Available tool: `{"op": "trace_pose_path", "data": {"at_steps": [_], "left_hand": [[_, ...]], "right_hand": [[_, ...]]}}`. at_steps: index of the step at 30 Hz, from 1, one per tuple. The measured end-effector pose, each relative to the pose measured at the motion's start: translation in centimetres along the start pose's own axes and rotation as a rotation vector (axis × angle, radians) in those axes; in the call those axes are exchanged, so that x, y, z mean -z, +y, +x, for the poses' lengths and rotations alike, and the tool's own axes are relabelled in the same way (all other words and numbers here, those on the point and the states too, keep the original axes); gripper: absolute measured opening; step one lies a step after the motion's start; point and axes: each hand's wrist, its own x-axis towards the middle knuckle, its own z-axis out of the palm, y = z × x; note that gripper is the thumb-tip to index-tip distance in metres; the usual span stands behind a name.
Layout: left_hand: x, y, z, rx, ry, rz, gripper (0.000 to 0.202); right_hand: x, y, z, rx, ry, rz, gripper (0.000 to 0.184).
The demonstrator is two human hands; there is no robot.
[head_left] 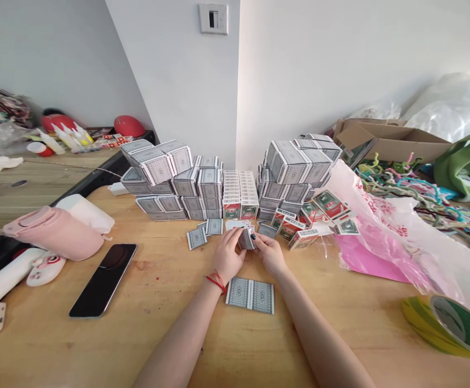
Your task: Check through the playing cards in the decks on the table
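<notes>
Between both hands is a grey-backed playing card [246,241], tilted up off the table; whether it is one card or several I cannot tell. My left hand [229,252], with a red string bracelet, closes on its left side. On its right edge, my right hand [270,253] pinches with the thumb on top. Just beyond the fingers, white card faces [235,223] lie partly hidden. Two grey-backed cards [250,296] rest side by side below my wrists. More loose cards [197,238] lie left of my left hand.
Stacked grey card blocks stand at left [160,167] and right [295,167], with card boxes [240,188] between them. Loose red-and-green card boxes [294,226] lie right. Around them are a phone [103,280], pink bottle [57,233], tape roll [447,326] and pink plastic [374,258].
</notes>
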Motion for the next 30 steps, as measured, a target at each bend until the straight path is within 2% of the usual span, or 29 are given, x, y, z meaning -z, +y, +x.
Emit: {"op": "trace_pose_path", "data": {"at_steps": [6, 13, 30], "left_hand": [[-0.02, -0.22, 0.04, 0.046, -0.012, -0.057, 0.054], [-0.06, -0.39, -0.10, 0.061, -0.013, -0.082, 0.054], [0.33, -0.06, -0.13, -0.019, -0.043, -0.028, 0.059]], "right_hand": [[0.05, 0.08, 0.03, -0.003, -0.017, -0.026, 0.038], [0.14, 0.12, -0.04, 0.010, -0.007, -0.088, 0.033], [0.06, -0.04, -0.22, 0.107, 0.205, -0.357, 0.027]]}}
